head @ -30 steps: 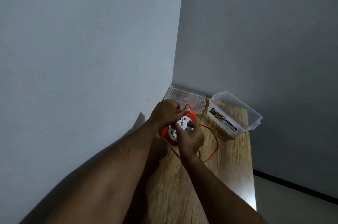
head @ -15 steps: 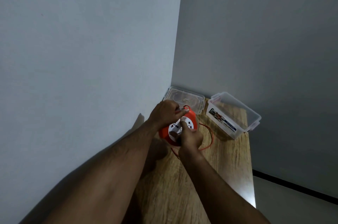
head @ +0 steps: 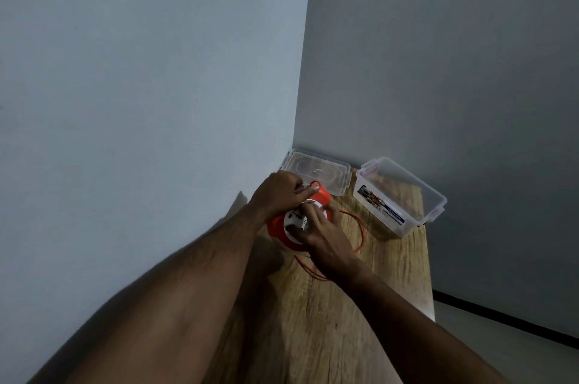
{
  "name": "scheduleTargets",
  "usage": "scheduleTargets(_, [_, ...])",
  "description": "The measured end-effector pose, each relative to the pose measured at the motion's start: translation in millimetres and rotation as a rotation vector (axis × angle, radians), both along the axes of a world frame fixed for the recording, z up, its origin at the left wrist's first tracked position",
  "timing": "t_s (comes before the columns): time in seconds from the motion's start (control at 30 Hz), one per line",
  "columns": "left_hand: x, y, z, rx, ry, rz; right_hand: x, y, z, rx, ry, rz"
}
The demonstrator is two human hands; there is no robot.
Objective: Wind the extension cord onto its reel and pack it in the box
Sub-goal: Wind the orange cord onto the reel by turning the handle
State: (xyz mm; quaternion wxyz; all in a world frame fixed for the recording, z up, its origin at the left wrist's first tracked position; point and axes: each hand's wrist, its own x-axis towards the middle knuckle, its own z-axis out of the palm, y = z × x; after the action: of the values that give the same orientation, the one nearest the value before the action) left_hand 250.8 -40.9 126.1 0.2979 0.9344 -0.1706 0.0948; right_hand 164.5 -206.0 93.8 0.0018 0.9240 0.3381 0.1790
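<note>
Head view: both hands on reel (head: 297, 220), box (head: 399, 195) near table edge.

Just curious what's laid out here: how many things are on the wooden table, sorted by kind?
Orange cord reels: 1
Loose orange cords: 1
Clear plastic boxes: 1
Clear lids: 1
Total: 4
</note>
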Motion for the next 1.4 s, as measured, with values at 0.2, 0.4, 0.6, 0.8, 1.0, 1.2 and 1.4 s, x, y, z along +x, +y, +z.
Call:
scheduleTargets(0.2, [2,-6,-2,0.046,-0.036,-0.01,7,-3,2,-0.036,-0.139,0.005])
scheduleTargets(0.4, [-1,-12,4,0.069,-0.092,-0.044,9,-1,3,-0.058,-0.175,-0.062])
scheduleTargets(0.6, [-5,-14,8,0.082,-0.096,-0.057,5,6,6,0.174,-0.019,-0.169])
scheduleTargets(0.8, [-2,-12,1,0.015,-0.047,-0.006,1,13,1,0.534,0.11,-0.32])
scheduleTargets(1.0, [0,-15,2,0.021,-0.077,0.011,-9,31,8,1.006,0.241,-0.506])
scheduleTargets(1.2, [-2,-17,7,0.019,-0.089,0.02,-7,46,9,1.378,0.373,-0.813])
scheduleTargets(1.4, [-6,-22,10,0.02,-0.099,0.022,3,55,11,1.839,0.6,-1.043])
